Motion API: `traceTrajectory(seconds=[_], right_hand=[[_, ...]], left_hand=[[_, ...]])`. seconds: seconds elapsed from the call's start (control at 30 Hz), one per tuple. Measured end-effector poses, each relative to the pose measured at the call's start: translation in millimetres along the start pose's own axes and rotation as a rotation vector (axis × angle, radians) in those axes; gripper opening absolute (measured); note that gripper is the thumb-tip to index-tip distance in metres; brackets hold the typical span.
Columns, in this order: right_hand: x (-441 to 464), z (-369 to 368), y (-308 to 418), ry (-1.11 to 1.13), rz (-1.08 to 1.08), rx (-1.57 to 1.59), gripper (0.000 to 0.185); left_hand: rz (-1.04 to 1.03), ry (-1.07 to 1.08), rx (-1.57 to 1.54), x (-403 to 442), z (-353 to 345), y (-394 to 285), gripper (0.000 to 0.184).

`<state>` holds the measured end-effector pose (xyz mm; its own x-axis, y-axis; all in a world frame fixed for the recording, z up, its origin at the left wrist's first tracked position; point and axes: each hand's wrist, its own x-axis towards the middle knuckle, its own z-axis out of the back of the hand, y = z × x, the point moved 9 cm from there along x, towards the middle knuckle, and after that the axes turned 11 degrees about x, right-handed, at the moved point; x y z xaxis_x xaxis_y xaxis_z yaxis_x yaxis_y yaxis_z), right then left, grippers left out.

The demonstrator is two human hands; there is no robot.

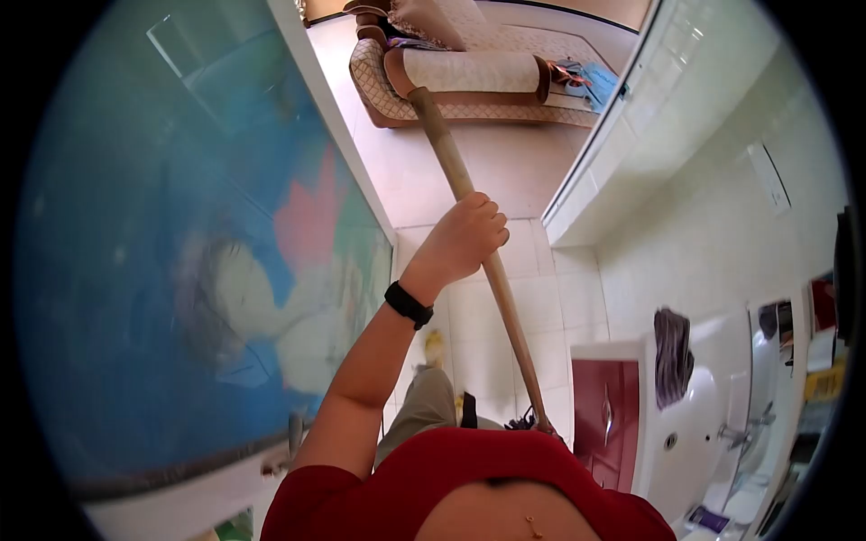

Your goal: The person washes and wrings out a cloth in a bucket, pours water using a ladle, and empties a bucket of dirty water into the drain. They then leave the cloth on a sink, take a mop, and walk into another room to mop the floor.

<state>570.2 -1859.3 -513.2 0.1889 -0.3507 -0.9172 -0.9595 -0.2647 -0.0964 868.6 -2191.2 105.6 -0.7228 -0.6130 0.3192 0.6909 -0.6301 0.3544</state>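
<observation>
My left hand [465,236], with a black watch on its wrist, is closed round the long wooden handle of a mop [511,316]. The handle slants from the doorway down toward my body, its thick upper end in front of the sofa. Dark strands show at the lower end beside my red top, which hides most of the mop head. My right hand is out of view.
On the left stands a blue painted glass panel [135,270]. A sofa [478,72] lies beyond the doorway. To the right, a grey cloth [672,356] hangs over the white washbasin [699,410], above a red cabinet [606,419]. White tiles [492,361] cover the floor.
</observation>
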Motion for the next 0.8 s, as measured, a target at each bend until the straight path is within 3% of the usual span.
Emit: traceTrajectory(seconds=[0.13, 0.17, 0.2, 0.23, 0.3, 0.37, 0.43, 0.47, 0.57, 0.8], right_hand=[[41.2, -91.6, -21.3, 0.054, -0.027, 0.045, 0.017], [48.2, -117.1, -32.1, 0.153, -0.103, 0.078, 0.017], [48.5, -148.6, -47.7, 0.311, -0.220, 0.093, 0.017], [24.7, -196.6, -70.4, 0.693, -0.488, 0.039, 0.017], [20.1, -248.1, -73.7, 0.902, -0.516, 0.024, 0.017], [75.2, -251.4, -43.7, 0.566, -0.138, 0.169, 0.017], [126.5, -214.2, -12.9, -0.126, 0.452, 0.392, 0.017], [135.8, -229.5, -12.2, -0.116, 0.465, 0.415, 0.017], [159.9, -308.1, -32.5, 0.058, -0.042, 0.386, 0.012], [194.8, -449.1, 17.1, 0.099, 0.149, 0.491, 0.012]], left_hand=[[-0.016, -0.111, 0.005, 52.1, -44.5, 81.9, 0.013], [-0.016, -0.132, 0.023, 61.7, -55.3, 102.7, 0.012], [-0.023, -0.161, -0.009, 62.3, -71.1, 127.5, 0.012], [-0.049, -0.187, -0.024, 80.4, -84.0, 151.9, 0.012], [0.007, -0.190, -0.191, 107.8, -112.0, 203.8, 0.011], [-0.006, -0.145, -0.166, 143.7, -134.6, 244.4, 0.010], [-0.054, -0.199, -0.161, 167.7, -150.0, 274.3, 0.011], [-0.046, -0.177, -0.157, 174.0, -161.9, 287.1, 0.011], [-0.070, -0.161, -0.172, 218.4, -212.4, 321.2, 0.013], [-0.195, -0.007, -0.229, 364.9, -372.5, 376.0, 0.018]])
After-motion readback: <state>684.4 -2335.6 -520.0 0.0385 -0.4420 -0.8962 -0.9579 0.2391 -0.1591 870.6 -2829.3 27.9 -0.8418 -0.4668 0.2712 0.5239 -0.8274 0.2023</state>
